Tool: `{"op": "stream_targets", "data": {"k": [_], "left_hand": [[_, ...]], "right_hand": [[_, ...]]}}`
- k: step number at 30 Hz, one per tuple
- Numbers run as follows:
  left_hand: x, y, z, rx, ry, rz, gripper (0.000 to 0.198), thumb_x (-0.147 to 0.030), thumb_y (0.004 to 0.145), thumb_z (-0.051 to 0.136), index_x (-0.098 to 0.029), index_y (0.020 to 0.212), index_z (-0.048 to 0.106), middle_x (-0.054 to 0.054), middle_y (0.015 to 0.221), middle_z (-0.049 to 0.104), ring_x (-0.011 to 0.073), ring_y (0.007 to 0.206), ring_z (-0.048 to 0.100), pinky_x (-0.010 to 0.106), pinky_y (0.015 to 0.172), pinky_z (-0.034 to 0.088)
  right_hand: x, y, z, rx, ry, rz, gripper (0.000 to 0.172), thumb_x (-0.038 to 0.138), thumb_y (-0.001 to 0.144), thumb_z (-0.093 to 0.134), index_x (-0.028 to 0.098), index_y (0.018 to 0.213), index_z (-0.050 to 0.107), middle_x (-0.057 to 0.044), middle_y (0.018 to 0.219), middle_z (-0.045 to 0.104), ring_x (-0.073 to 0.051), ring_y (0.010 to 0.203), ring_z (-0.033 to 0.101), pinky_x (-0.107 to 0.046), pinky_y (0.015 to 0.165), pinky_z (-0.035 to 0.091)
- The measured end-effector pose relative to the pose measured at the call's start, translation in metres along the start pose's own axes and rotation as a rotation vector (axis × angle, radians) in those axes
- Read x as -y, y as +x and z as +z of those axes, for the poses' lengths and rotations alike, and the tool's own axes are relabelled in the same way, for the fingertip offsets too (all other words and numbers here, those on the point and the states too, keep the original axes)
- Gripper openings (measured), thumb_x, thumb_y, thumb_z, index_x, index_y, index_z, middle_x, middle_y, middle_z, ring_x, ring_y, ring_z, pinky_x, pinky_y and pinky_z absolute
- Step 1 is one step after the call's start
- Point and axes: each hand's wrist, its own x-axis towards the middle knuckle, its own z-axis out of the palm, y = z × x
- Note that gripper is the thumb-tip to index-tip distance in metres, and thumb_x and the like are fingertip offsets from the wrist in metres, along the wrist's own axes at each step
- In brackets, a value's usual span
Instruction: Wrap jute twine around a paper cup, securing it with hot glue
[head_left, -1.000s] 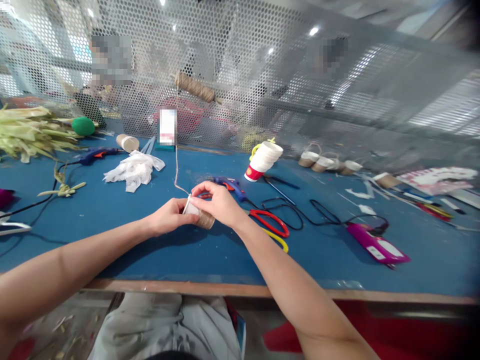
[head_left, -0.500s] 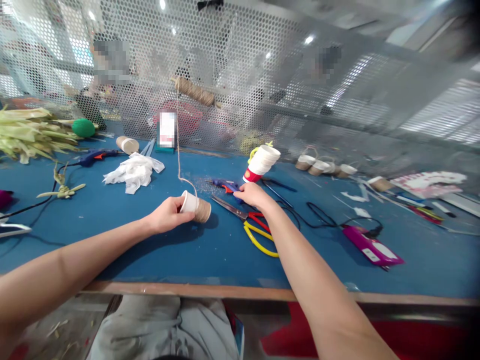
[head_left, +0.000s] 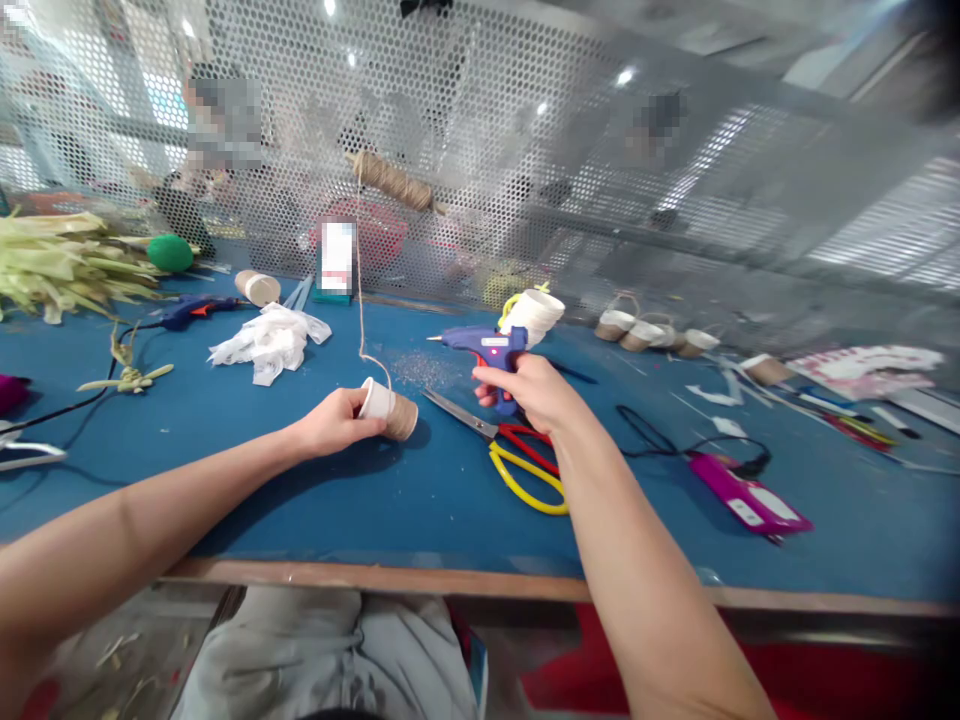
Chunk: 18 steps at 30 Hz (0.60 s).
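Note:
My left hand [head_left: 337, 422] is closed around the white rim end of a paper cup [head_left: 379, 400], tilted on its side just over the table. Brown twine is wound around the cup's lower part, and a strand of twine [head_left: 361, 300] runs from it up to a spool [head_left: 394, 182] on the perforated panel. In my right hand [head_left: 536, 392] is a blue hot glue gun [head_left: 487, 345], its nozzle pointing left above the table. Scissors [head_left: 525, 465] with red and yellow handles lie below it, partly hidden by my right forearm.
A stack of white cups [head_left: 538, 312] leans behind the glue gun. A purple power strip [head_left: 750, 495] lies right. Several twine-wrapped cups [head_left: 641, 333] stand along the panel. At left are crumpled white material [head_left: 270, 342], another glue gun [head_left: 191, 310] and pale husks [head_left: 67, 255].
My right hand has lifted the glue gun off the table, gripping its handle now. The left hand and cup have barely moved.

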Motion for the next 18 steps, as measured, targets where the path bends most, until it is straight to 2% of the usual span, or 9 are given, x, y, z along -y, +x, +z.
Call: {"op": "stream_targets", "data": {"k": [2,5,11,18], "left_hand": [[0.0,0.0,0.0,-0.005,0.001,-0.015,0.04,-0.034,0.067,0.058,-0.007,0.097,0.058,0.009,0.092,0.065,0.0228,0.085,0.059,0.035,0.08,0.044],[0.0,0.001,0.0,-0.008,-0.009,-0.023,0.042,-0.035,0.067,0.058,-0.008,0.099,0.057,0.009,0.094,0.065,0.0231,0.086,0.059,0.036,0.081,0.044],[0.002,0.002,-0.001,-0.026,0.021,-0.012,0.039,-0.034,0.069,0.056,-0.008,0.098,0.057,0.009,0.092,0.065,0.0213,0.083,0.059,0.034,0.081,0.044],[0.003,0.003,-0.004,-0.056,0.11,0.014,0.034,-0.033,0.07,0.053,-0.007,0.092,0.057,0.008,0.086,0.064,0.0196,0.078,0.058,0.032,0.076,0.045]], "right_hand": [[0.006,-0.014,0.002,0.072,0.115,-0.037,0.015,0.025,0.068,0.06,0.013,0.074,0.054,-0.001,0.054,0.056,-0.009,0.043,0.052,-0.02,0.042,0.043],[0.009,-0.03,0.012,0.124,0.154,-0.088,0.019,0.03,0.067,0.061,0.013,0.076,0.054,0.0,0.052,0.056,-0.008,0.041,0.049,-0.019,0.037,0.039],[0.015,-0.046,0.019,0.22,-0.055,-0.098,0.021,0.032,0.07,0.056,0.013,0.061,0.052,0.005,0.038,0.046,-0.006,0.033,0.041,-0.018,0.035,0.037],[0.019,-0.05,0.019,0.221,-0.161,-0.095,0.022,0.031,0.071,0.054,0.014,0.057,0.051,0.004,0.038,0.046,-0.006,0.032,0.041,-0.019,0.037,0.038]]}}
